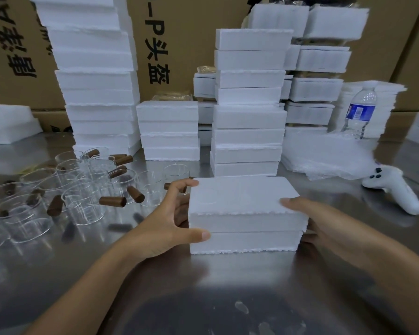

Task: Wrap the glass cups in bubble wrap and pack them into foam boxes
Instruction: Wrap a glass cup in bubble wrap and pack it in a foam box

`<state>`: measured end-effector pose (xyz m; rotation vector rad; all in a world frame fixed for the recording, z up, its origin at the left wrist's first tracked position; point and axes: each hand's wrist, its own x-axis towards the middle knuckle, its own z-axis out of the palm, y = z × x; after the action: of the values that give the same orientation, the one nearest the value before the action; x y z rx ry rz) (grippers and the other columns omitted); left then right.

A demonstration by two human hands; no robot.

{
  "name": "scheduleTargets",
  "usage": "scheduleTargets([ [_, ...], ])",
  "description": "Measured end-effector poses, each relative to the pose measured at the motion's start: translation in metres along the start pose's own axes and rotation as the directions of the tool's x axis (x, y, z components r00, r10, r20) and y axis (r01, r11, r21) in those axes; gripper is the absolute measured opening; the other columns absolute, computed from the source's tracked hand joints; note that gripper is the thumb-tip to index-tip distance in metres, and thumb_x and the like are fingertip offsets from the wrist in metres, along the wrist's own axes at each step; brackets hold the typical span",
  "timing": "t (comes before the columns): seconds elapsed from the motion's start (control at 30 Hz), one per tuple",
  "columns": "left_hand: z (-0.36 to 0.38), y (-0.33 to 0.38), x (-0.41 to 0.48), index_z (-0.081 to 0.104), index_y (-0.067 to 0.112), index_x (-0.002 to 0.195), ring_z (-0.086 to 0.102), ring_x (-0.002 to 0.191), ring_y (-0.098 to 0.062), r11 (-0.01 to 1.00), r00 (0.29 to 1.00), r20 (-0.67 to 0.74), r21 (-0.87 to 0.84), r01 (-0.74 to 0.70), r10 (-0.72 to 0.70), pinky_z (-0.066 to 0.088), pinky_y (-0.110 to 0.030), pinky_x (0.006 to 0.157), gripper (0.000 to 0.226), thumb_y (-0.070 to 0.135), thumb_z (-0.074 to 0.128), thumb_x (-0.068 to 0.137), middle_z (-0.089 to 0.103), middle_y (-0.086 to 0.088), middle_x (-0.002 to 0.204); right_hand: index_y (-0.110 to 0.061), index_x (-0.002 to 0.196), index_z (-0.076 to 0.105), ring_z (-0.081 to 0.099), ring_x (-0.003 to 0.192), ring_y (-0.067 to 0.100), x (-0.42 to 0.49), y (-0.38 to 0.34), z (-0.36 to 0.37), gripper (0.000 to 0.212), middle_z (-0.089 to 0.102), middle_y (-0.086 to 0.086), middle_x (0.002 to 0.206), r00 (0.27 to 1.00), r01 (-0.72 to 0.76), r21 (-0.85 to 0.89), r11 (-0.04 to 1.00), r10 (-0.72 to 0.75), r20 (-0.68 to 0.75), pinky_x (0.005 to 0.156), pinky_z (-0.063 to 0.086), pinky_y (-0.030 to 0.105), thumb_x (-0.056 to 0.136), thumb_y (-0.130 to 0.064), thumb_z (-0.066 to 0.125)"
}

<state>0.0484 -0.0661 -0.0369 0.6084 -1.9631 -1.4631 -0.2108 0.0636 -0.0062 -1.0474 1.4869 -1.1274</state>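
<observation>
Head view, looking down at a steel worktop (203,298). At centre frame my two hands grip a closed white foam box (247,213), made of two halves with a seam across the front. It seems to rest on the worktop. My left hand (165,218) holds its left end, thumb on the front face and fingers curled over the far corner. My right hand (307,213) clasps the right end, thumb on the top edge, fingers hidden behind.

Loose glass cups (82,189) with brown handles crowd the left of the frame, near my left hand. Bubble wrap (324,155) lies at right. Stacks of foam boxes (248,105) rise behind.

Risks, as I judge them: uneven pressure could slide the halves apart at the seam, and a leftward swing of box or elbow could knock the cups together.
</observation>
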Motion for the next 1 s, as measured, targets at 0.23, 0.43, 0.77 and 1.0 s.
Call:
scheduleTargets([
  [0.23,0.001,0.004,-0.003,0.041,0.060,0.117,0.056,0.114,-0.001,0.999,0.995,-0.093,0.031,-0.044,0.046,0.051,-0.019,0.088,0.088,0.031,0.088,0.048,0.054,0.014,0.125,-0.023,0.107,0.068,0.067,0.097,0.021,-0.006,-0.005,0.019,0.071,0.071,0.004,0.106,0.993,-0.036,0.245,0.969,0.062,-0.100,0.089,0.049,0.036,0.040,-0.043,0.078],
  [0.43,0.003,0.006,-0.006,0.040,0.052,0.117,0.058,0.110,0.001,0.999,0.999,-0.012,-0.030,-0.037,0.037,0.050,-0.017,0.085,0.086,0.009,0.086,0.059,0.052,0.009,0.126,-0.024,0.096,0.073,0.067,0.089,0.021,-0.008,-0.010,0.016,0.057,0.072,0.003,0.101,0.988,-0.119,0.285,0.951,0.143,-0.064,0.072,0.053,0.034,0.042,-0.040,0.082],
  [0.77,0.005,0.009,-0.006,0.027,0.067,0.128,0.042,0.132,-0.003,0.983,0.997,-0.011,-0.168,-0.080,0.079,0.037,-0.029,0.108,0.110,0.050,0.092,0.041,0.043,0.014,0.144,-0.018,0.086,0.064,0.064,0.071,0.023,-0.011,-0.040,0.019,0.036,0.066,0.007,0.079,0.990,-0.060,0.407,0.911,0.105,-0.089,0.057,0.047,0.032,0.052,-0.028,0.072],
  [1.0,-0.005,-0.007,0.001,0.043,0.050,0.129,0.055,0.123,-0.012,0.949,0.998,-0.042,-0.315,0.026,-0.042,0.047,-0.030,0.098,0.104,0.065,0.087,0.037,0.059,0.002,0.132,-0.024,0.085,0.057,0.061,0.083,0.023,0.006,-0.134,-0.001,0.011,0.063,0.002,0.083,0.952,0.262,0.434,0.862,-0.157,-0.264,0.071,0.046,0.033,0.076,-0.030,0.061],
])
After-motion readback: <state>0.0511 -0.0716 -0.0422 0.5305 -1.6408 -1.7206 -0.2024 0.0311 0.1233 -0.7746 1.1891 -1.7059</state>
